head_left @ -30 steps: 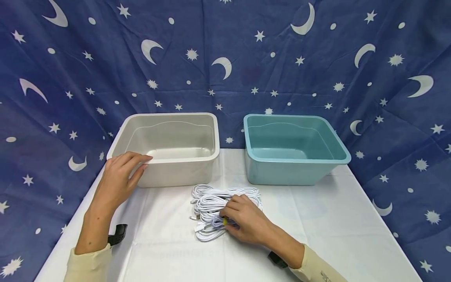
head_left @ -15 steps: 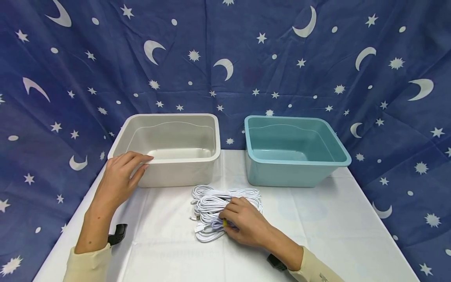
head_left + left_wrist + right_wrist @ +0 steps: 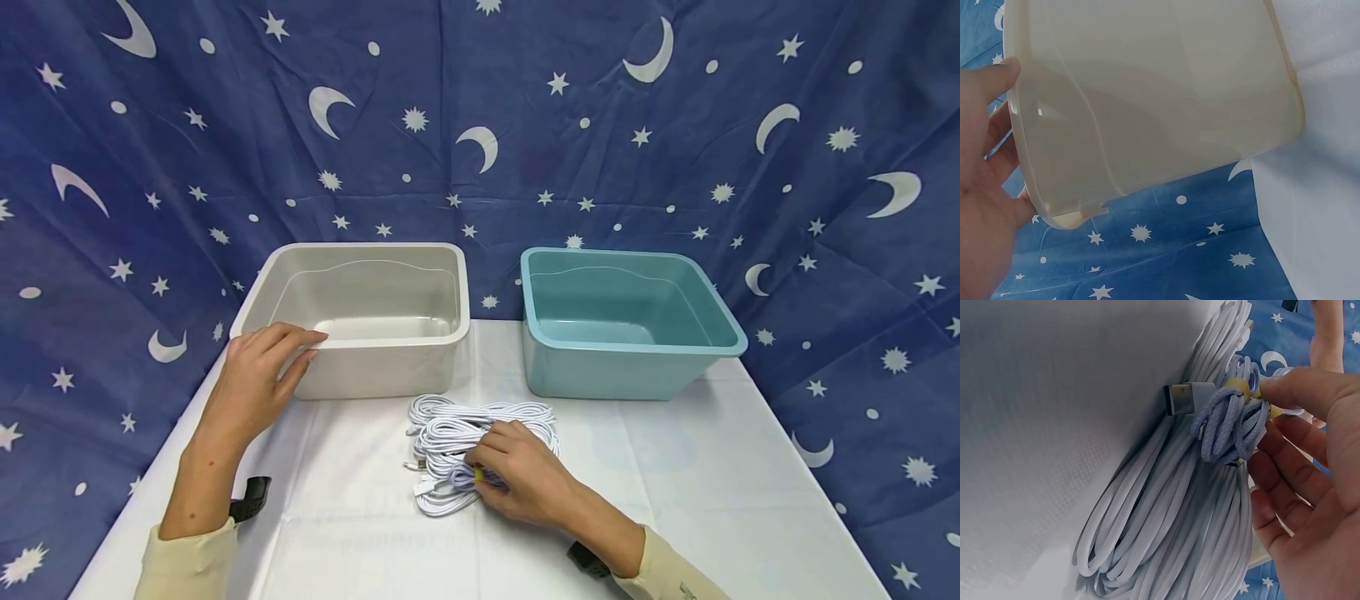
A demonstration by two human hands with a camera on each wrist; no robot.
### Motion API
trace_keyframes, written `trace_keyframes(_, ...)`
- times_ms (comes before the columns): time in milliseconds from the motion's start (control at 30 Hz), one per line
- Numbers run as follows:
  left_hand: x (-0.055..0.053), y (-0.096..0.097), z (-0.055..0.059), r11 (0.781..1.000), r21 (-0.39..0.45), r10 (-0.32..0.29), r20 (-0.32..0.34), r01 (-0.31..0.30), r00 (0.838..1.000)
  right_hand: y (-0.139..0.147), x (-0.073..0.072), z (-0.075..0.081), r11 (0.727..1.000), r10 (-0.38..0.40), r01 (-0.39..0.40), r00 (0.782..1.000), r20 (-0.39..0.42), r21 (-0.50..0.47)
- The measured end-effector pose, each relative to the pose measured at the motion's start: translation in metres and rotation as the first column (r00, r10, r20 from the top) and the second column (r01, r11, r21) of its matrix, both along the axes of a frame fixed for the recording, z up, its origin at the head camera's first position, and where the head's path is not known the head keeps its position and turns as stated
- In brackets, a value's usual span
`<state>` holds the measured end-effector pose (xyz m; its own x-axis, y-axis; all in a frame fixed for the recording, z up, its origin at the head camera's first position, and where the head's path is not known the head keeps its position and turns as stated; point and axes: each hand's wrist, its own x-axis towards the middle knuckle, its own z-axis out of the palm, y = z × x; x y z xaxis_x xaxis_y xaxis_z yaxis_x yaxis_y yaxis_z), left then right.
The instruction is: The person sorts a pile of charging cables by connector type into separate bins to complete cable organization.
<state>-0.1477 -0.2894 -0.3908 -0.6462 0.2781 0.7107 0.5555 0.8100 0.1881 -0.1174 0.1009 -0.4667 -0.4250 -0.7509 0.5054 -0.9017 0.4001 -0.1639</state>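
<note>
In the head view my left hand (image 3: pixel 251 379) rests at the front left of a beige bin (image 3: pixel 378 367), its fingers lying over the rim. The left wrist view shows the thumb (image 3: pixel 1002 76) touching the bin's rim, with other fingers partly hidden behind it. On the table my right hand (image 3: pixel 521 475) reaches onto a pile of coiled white cables (image 3: pixel 442 437). It pinches a lavender braided cable (image 3: pixel 1225 422), bundled with a yellow tie (image 3: pixel 1239 386), between thumb and fingers. That bundle lies against the white coils; a USB plug (image 3: pixel 1180 399) sticks out beside it.
A teal bin (image 3: pixel 600 371) stands to the right of the beige one, both at the back of the white-covered table (image 3: pixel 360 533). Behind them hangs a blue curtain (image 3: pixel 525 167) with moons and stars. Each wrist wears a black device (image 3: pixel 253 498).
The head view has shifted very slightly. Both hands hold almost the same place; the right hand stays at the lavender cable with only a tiny shift.
</note>
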Motion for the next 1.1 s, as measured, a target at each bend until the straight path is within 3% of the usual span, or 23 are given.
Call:
trace_keyframes(233,0.002,0.001,-0.001,1.0,-0.006,0.02,0.039,-0.02,0.999,-0.002,0.0,-0.002,0.999,0.01,-0.011,1.0,-0.007,-0.031)
trace_keyframes(800,0.002,-0.001,0.0,1.0,-0.005,0.004,0.023,-0.004,1.0,-0.008,-0.001,0.007,0.999,0.006,-0.008,0.999,-0.036,-0.041)
trace_keyframes(1100,0.0,0.0,0.001,1.0,0.001,-0.012,0.005,0.012,1.0,-0.012,-0.008,0.019,0.999,0.026,-0.028,0.999,-0.04,-0.046)
